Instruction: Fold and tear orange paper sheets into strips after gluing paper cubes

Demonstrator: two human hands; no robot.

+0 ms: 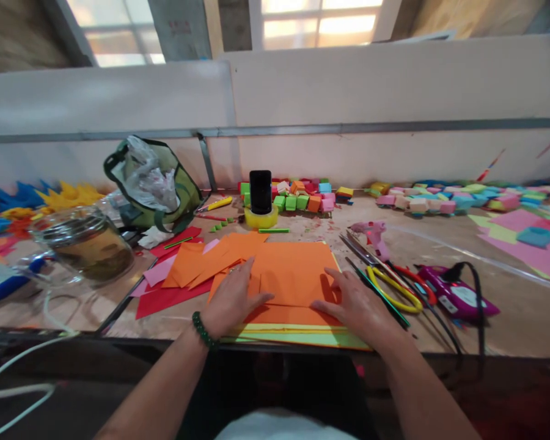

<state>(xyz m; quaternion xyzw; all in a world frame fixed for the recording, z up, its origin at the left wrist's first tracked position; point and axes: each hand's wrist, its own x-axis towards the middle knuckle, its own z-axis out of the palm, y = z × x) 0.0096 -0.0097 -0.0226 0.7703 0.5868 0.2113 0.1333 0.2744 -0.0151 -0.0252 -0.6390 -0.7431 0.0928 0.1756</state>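
An orange paper sheet (pixel 293 269) lies in front of me on a stack of yellow and green sheets (pixel 297 337). A crease or edge runs across its lower part. My left hand (pixel 236 293), with a dark green bead bracelet (pixel 203 330) at the wrist, rests on the sheet's left side, fingers stretched and thumb out to the right. On the right side lies my right hand (pixel 355 300), its fingers spread and its thumb near the lower edge. Neither hand grips anything. Loose orange pieces (pixel 215 260) and a red sheet (pixel 174 298) lie beside my left hand.
Yellow-handled scissors (pixel 396 293), a pink glue gun (pixel 373 238) and a purple device (pixel 458 296) with a black cable lie to the right. At the back, a phone (pixel 260 192) stands in a yellow tape roll (pixel 261 219). A glass jar (pixel 89 244) stands left.
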